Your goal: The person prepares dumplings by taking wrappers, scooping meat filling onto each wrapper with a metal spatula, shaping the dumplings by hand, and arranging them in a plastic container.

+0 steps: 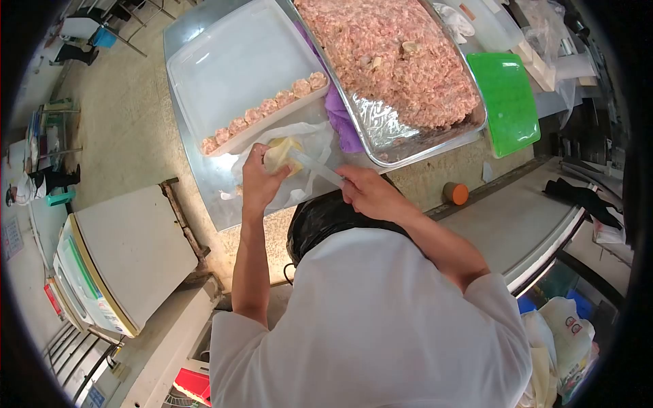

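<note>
My left hand (258, 175) is closed on pale yellow dumpling wrappers (283, 154), above a crumpled clear plastic bag (314, 139) on the metal table. In my right hand (367, 190) is a flat, pale spatula-like tool (315, 167). Its far end meets the wrappers; whether meat is on it I cannot tell. Beyond my hands, a row of several filled dumplings (252, 115) lines the near edge of a white plastic tray (238, 47). To the right, a metal pan (371, 139) holds a large mass of minced meat (401, 61).
A purple cloth (343, 119) lies between tray and pan. Right of the pan is a green-lidded container (505, 102). An orange-capped jar (457, 193) stands lower right. A white-topped cabinet (136, 255) is at left, and a person (44, 182) sits in the far-left background.
</note>
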Demonstrator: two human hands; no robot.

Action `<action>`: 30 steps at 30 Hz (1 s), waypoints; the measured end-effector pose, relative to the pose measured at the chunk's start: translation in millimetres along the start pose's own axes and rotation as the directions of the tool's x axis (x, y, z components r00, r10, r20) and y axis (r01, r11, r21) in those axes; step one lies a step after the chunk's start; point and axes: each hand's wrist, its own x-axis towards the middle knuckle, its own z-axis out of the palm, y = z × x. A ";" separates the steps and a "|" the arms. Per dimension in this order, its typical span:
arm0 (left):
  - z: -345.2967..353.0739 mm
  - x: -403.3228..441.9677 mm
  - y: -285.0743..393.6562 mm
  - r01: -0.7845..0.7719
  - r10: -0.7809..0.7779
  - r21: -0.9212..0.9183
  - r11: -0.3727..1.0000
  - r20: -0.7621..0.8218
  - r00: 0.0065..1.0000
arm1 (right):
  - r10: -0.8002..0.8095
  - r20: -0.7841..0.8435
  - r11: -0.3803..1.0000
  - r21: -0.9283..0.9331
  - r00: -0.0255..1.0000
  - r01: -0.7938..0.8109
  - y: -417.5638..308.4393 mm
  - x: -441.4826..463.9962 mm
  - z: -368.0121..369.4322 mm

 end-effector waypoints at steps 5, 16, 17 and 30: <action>-12.8 -3.6 -1.0 0.036 -0.053 -0.138 0.990 -0.126 0.991 | -0.136 -0.078 0.972 -0.205 0.988 0.117 35.9 17.5 11.2; -30.9 -5.6 49.8 0.015 -0.033 -0.170 0.985 -0.106 0.994 | -0.221 -0.133 0.964 -0.178 0.966 0.196 -15.5 -8.6 -17.0; -32.8 -7.0 51.5 0.012 -0.025 -0.141 0.990 -0.096 0.995 | -0.254 -0.126 0.958 -0.166 0.959 0.233 -9.7 -3.5 -7.9; -47.5 -5.6 78.9 -0.202 0.196 -0.020 0.979 -0.160 0.967 | -0.240 -0.216 0.955 -0.225 0.946 0.191 -22.5 -16.0 -31.6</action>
